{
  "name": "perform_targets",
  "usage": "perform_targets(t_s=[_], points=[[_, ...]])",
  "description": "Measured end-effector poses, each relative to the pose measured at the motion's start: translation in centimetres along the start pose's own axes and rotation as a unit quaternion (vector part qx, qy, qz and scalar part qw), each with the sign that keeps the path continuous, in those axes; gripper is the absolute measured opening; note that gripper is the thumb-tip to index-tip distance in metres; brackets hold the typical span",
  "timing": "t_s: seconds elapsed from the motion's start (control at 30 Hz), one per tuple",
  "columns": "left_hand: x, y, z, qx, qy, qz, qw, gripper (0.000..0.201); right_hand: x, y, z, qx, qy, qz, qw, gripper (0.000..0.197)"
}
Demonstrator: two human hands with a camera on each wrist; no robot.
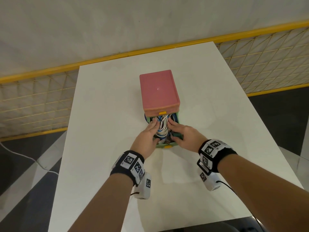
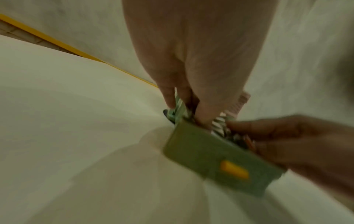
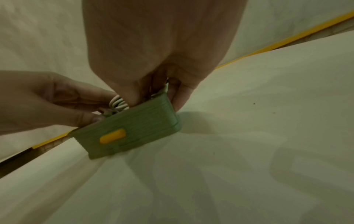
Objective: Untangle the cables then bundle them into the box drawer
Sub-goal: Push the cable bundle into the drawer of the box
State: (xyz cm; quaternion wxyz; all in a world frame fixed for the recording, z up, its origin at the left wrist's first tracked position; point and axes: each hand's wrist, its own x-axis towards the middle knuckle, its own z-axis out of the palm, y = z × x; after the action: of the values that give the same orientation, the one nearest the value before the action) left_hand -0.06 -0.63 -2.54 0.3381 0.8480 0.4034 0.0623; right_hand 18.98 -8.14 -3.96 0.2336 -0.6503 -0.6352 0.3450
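Observation:
A pink box stands mid-table with its green drawer pulled out toward me. White and blue cables lie coiled inside it. My left hand presses on the coil from the left with straight fingers, thumb near the drawer's front. My right hand presses from the right the same way. In the left wrist view the left hand reaches into the drawer beside the cables. In the right wrist view the right hand straddles the drawer wall next to the cables.
The white table is narrow, with edges close on both sides. A yellow mesh fence runs behind it. A loose white cord lies on the dark floor at the left.

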Motion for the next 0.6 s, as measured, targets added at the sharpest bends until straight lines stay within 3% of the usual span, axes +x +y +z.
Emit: perform_targets(t_s=[0.07, 0.2, 0.33, 0.53, 0.6], points=[[0.2, 0.3, 0.0, -0.045, 0.003, -0.021, 0.999, 0.061, 0.2, 0.1, 0.1, 0.019, 0.006, 0.009, 1.000, 0.061], [0.3, 0.6, 1.4, -0.053, 0.050, -0.045, 0.996, 0.082, 0.4, -0.1, 0.2, 0.003, 0.026, 0.023, 0.999, 0.064], [0.4, 1.2, 2.3, -0.083, 0.105, -0.078, 0.988, 0.088, 0.2, -0.2, 0.1, 0.018, 0.030, 0.015, 0.999, 0.055], [1.8, 3.8, 3.1, 0.024, 0.144, -0.134, 0.980, 0.083, -0.2, -0.4, -0.1, 0.019, 0.007, 0.015, 1.000, 0.059], [1.7, 3.9, 3.2, 0.047, 0.145, -0.123, 0.981, 0.083, -0.2, -0.3, -0.1, 0.025, 0.002, 0.004, 1.000, 0.061]])
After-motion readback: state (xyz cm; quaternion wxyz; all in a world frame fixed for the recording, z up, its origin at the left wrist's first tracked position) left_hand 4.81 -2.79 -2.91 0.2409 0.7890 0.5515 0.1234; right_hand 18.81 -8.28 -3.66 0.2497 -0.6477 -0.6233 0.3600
